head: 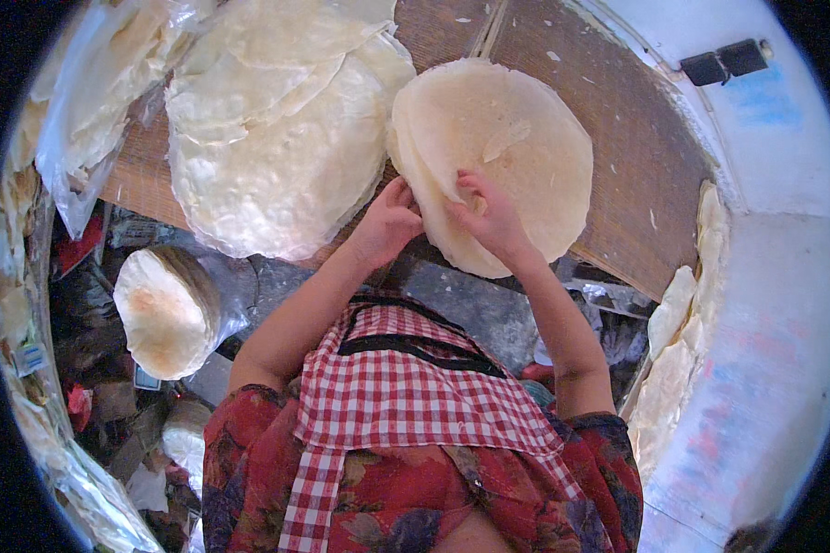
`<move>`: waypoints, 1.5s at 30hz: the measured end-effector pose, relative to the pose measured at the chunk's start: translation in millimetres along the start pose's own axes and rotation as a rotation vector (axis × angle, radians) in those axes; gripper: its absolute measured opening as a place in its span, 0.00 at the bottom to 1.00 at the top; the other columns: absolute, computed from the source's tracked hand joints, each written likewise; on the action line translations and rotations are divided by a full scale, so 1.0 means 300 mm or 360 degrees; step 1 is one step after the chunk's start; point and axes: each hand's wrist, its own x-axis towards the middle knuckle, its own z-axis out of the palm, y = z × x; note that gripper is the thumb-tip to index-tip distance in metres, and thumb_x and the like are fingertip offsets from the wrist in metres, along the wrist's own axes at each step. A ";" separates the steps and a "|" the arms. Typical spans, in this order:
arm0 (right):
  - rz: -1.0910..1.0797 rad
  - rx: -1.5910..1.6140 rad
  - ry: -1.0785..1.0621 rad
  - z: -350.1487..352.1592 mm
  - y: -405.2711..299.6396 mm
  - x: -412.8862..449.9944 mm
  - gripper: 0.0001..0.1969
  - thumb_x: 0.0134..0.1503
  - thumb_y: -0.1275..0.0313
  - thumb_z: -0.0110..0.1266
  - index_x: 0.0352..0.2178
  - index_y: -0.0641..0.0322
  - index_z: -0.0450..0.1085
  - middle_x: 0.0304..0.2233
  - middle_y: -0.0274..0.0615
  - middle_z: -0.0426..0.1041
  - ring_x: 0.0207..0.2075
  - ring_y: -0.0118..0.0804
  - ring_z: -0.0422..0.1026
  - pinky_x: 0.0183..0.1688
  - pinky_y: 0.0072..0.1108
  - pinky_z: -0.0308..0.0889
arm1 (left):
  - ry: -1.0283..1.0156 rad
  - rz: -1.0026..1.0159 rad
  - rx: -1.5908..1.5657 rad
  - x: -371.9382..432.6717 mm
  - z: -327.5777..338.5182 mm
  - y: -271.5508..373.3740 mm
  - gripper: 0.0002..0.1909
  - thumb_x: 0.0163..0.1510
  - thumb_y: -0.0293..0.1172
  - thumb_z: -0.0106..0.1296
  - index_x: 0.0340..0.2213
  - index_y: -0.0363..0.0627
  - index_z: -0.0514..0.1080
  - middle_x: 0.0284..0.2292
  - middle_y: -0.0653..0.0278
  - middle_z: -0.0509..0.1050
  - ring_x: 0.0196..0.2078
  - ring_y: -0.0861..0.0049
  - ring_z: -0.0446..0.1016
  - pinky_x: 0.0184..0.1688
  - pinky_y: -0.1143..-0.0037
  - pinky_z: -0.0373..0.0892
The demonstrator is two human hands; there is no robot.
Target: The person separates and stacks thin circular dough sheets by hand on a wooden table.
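Observation:
A stack of thin round flatbread sheets (539, 138) lies at the front edge of a brown woven-textured table (629, 138). At the stack's left edge, my left hand (394, 218) has its fingers curled against the rim of the sheets; whether it grips one is not clear. Over the left part of the same stack is my right hand (484, 211), thumb and fingers curled at a lifted fold of the top sheet. A small loose piece (506, 142) of sheet rests on top. Left of it lies a larger, paler pile of flatbread sheets (283, 159), with torn and overlapping sheets towards its far side.
Clear plastic bags with more sheets (104, 90) lie at the upper left. Below the table, a bundle of round sheets (162, 311) stands tilted at the left. More sheets (671, 366) line the right side by a painted wall (768, 311). Crumbs dot the table.

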 end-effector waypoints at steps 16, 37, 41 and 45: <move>-0.0161 -0.0336 0.0220 0.091 -0.133 0.013 0.14 0.48 0.70 0.51 0.37 0.65 0.67 0.27 0.50 0.72 0.27 0.51 0.72 0.28 0.35 0.67 | 0.0645 0.0059 0.0431 0.098 -0.021 0.086 0.35 0.43 0.28 0.60 0.49 0.43 0.53 0.46 0.58 0.64 0.48 0.68 0.65 0.47 0.67 0.66; 0.0041 -0.1622 -0.0003 0.091 -0.138 -0.005 0.21 0.47 0.74 0.46 0.46 0.64 0.62 0.33 0.46 0.69 0.34 0.37 0.71 0.22 0.25 0.71 | 0.0609 0.0096 0.0202 0.125 -0.030 0.012 0.20 0.49 0.22 0.51 0.45 0.38 0.61 0.42 0.59 0.69 0.44 0.70 0.69 0.46 0.71 0.67; -0.0038 -0.1544 0.0211 0.179 -0.116 -0.016 0.21 0.46 0.73 0.48 0.44 0.70 0.62 0.32 0.46 0.68 0.35 0.38 0.71 0.22 0.25 0.71 | 0.0661 0.0206 0.0288 0.130 -0.074 -0.012 0.19 0.51 0.21 0.47 0.45 0.39 0.61 0.42 0.59 0.69 0.44 0.71 0.69 0.45 0.73 0.67; -0.0020 -0.1613 0.0183 0.169 -0.129 -0.071 0.21 0.45 0.73 0.48 0.43 0.70 0.63 0.32 0.47 0.68 0.35 0.39 0.70 0.22 0.24 0.71 | 0.0672 0.0047 0.0226 0.129 -0.090 -0.019 0.19 0.53 0.26 0.45 0.47 0.40 0.60 0.44 0.60 0.68 0.48 0.70 0.66 0.48 0.72 0.65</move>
